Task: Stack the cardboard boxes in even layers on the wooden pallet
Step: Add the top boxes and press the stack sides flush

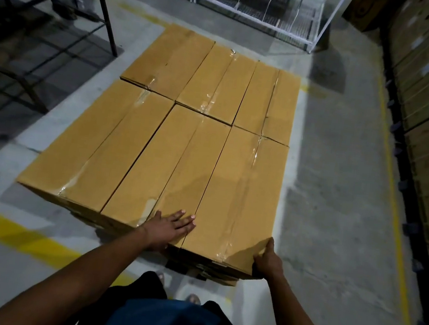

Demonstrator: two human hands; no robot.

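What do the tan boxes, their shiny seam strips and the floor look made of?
Long tan boxes: matte corrugated cardboard, judging by the creased flaps. Shiny seam strips: clear glossy plastic tape, glinting. Grey floor: probably bare concrete, mottled and dull.

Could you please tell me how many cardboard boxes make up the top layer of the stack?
6: three in the near row, left, middle and right; three in the far row, left, middle and right. Lower layers are mostly hidden.

Concrete floor [328, 176] w/ yellow lines; box stack [184, 131] sits on it.
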